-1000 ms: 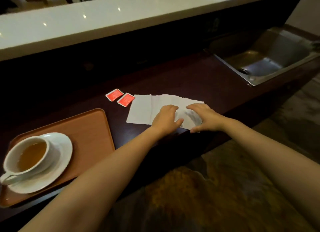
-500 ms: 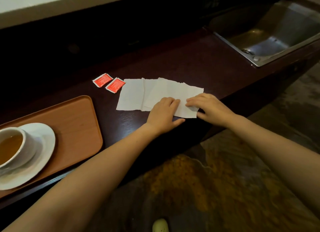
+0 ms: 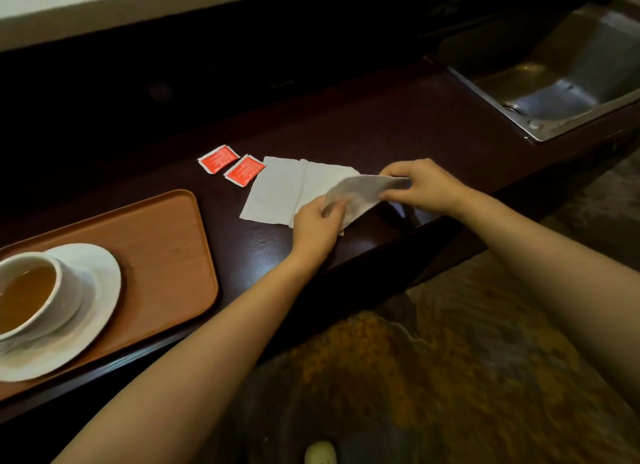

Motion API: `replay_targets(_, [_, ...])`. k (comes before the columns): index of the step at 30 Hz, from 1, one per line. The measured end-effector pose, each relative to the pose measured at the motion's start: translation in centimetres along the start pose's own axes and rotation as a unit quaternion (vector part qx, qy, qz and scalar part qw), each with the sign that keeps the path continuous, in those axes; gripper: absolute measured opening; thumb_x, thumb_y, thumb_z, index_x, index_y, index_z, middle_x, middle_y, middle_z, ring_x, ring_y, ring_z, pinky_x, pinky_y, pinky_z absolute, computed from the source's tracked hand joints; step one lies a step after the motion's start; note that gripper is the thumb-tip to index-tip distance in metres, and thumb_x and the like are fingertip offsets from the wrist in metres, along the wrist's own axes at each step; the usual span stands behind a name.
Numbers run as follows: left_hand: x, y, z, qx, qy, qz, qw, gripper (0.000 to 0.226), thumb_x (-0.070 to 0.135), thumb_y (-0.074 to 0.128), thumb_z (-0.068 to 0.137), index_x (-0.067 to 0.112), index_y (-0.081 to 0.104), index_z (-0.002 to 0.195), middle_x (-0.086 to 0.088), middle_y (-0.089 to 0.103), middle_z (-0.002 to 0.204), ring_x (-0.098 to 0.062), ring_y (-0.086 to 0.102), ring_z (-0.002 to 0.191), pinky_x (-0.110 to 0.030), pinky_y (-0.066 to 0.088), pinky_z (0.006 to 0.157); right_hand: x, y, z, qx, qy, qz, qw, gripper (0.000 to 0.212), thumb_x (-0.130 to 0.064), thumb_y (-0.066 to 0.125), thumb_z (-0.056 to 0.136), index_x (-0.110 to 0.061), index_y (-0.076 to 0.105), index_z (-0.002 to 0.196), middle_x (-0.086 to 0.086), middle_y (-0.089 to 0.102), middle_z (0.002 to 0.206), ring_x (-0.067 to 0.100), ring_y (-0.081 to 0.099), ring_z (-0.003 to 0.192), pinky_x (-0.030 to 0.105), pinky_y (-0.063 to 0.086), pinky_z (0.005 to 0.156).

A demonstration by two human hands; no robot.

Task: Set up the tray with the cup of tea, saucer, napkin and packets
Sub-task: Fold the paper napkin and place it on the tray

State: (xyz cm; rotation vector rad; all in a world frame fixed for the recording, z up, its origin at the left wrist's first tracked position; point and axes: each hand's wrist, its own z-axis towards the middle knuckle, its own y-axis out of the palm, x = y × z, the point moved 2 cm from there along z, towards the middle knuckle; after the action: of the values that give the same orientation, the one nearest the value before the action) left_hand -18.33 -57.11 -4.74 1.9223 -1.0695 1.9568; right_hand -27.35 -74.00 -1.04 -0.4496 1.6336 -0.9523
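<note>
A white paper napkin (image 3: pixel 277 189) lies unfolded on the dark wooden counter (image 3: pixel 433 124). Its right end is lifted and curled over to the left. My left hand (image 3: pixel 317 226) pinches the near corner of that lifted end and my right hand (image 3: pixel 424 186) pinches its far corner. Two red packets (image 3: pixel 231 164) lie side by side just left of the napkin. At the left an orange-brown tray (image 3: pixel 166 235) carries a white saucer (image 3: pixel 93 293) with a white cup of tea (image 3: pixel 29 295) on it.
A steel sink (image 3: pixel 561 85) is set into the counter at the far right. A raised white ledge (image 3: pixel 104 9) runs along the back. Patterned floor lies below the counter's near edge, with a pale shoe tip (image 3: pixel 320 453) at the bottom.
Both hands were pressing flat on the napkin's right end; now they have pinched it and lifted it off the counter, folding it leftward. The camera has tilted further down.
</note>
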Motion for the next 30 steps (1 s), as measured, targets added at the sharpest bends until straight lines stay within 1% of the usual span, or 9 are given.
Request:
replay_targets(2, [-0.2,-0.7,0.3,0.01,-0.031,-0.03,0.999,0.023,0.024,0.055,0.085,0.004,0.067,0.091,-0.019,0.071,0.089,-0.034,0.065,0.087,-0.046,0.052,0.082,0.4,-0.1,1.4,0.031,0.02,0.035,0.999,0.011,-0.011,0.068,0.077,-0.009,0.067,0.087,0.011,0.07,0.089,0.023,0.064,0.084,0.03,0.048,0.076])
replay_targets(5, [-0.3,-1.7,0.5,0.022,-0.004,0.004,1.0,0.027,0.021,0.054,0.086,0.009,0.061,0.109,-0.008,0.066,0.108,-0.023,0.06,0.099,-0.034,0.048,0.086,-0.1,0.6,3.5,0.045,0.018,0.061,0.997,0.012,-0.012,0.066,0.078,-0.004,0.065,0.087,0.005,0.062,0.082,0.012,0.055,0.077,0.015,0.039,0.061])
replay_targets(8, [-0.2,-2.5,0.7,0.059,0.028,0.014,0.998,0.038,0.015,0.054,0.086,0.016,0.049,0.123,0.0,0.057,0.116,-0.011,0.051,0.101,-0.023,0.04,0.085,0.0,1.9,5.0,0.01,0.039,0.038,0.998,0.014,-0.017,0.064,0.08,-0.01,0.064,0.092,0.006,0.061,0.083,0.014,0.054,0.078,0.022,0.039,0.065])
replay_targets(12, [0.0,-3.2,0.1,0.106,0.117,0.114,0.981,0.046,0.01,0.052,0.086,0.01,0.043,0.13,-0.009,0.048,0.135,-0.022,0.042,0.123,-0.026,0.029,0.103,0.0,3.2,5.1,0.047,0.065,-0.011,0.997,0.038,-0.023,0.06,0.085,-0.014,0.053,0.12,0.005,0.059,0.108,0.02,0.054,0.096,0.031,0.044,0.083])
replay_targets(16, [-0.1,-1.2,-1.2,-0.032,0.24,0.297,0.924,0.042,0.015,0.05,0.089,0.005,0.047,0.129,-0.016,0.05,0.135,-0.03,0.042,0.127,-0.034,0.025,0.109,-0.7,3.5,2.7,0.128,-0.005,-0.107,0.986,0.035,-0.02,0.049,0.09,-0.016,0.051,0.124,0.006,0.057,0.126,0.028,0.049,0.116,0.047,0.038,0.099])
replay_targets(20, [-1.6,0.1,-1.6,-0.087,0.259,0.423,0.864,0.046,0.029,0.045,0.092,0.003,0.043,0.13,-0.016,0.048,0.137,-0.03,0.039,0.129,-0.035,0.026,0.109,-0.6,5.3,-0.6,0.02,-0.132,-0.169,0.977,0.037,-0.023,0.047,0.091,-0.017,0.053,0.127,0.002,0.057,0.132,0.021,0.047,0.125,0.043,0.036,0.105])
replay_targets(23, [-2.5,0.4,-1.5,-0.096,0.266,0.472,0.835,0.049,0.03,0.035,0.096,0.002,0.034,0.136,-0.018,0.037,0.146,-0.031,0.03,0.136,-0.036,0.018,0.114,1.1,5.9,-1.7,-0.061,-0.129,-0.212,0.967,0.045,-0.034,0.037,0.095,-0.021,0.038,0.138,-0.003,0.038,0.147,0.013,0.027,0.139,0.039,0.022,0.116])
replay_targets(25, [-2.9,0.5,-1.4,-0.104,0.264,0.492,0.823,0.049,0.029,0.029,0.098,0.003,0.028,0.139,-0.018,0.031,0.149,-0.031,0.025,0.139,-0.037,0.015,0.115,2.2,5.5,-2.0,-0.055,-0.119,-0.217,0.967,0.046,-0.033,0.035,0.096,-0.021,0.033,0.14,-0.002,0.032,0.15,0.011,0.02,0.141,0.036,0.016,0.117])
replay_targets(30, [-3.2,0.8,-1.3,-0.105,0.267,0.518,0.806,0.046,0.025,0.024,0.099,0.004,0.025,0.14,-0.018,0.028,0.15,-0.032,0.024,0.139,-0.04,0.017,0.115,3.0,4.0,-2.3,0.045,-0.1,-0.247,0.963,0.036,-0.023,0.053,0.09,-0.02,0.055,0.125,0.0,0.056,0.133,0.021,0.045,0.129,0.041,0.033,0.105])
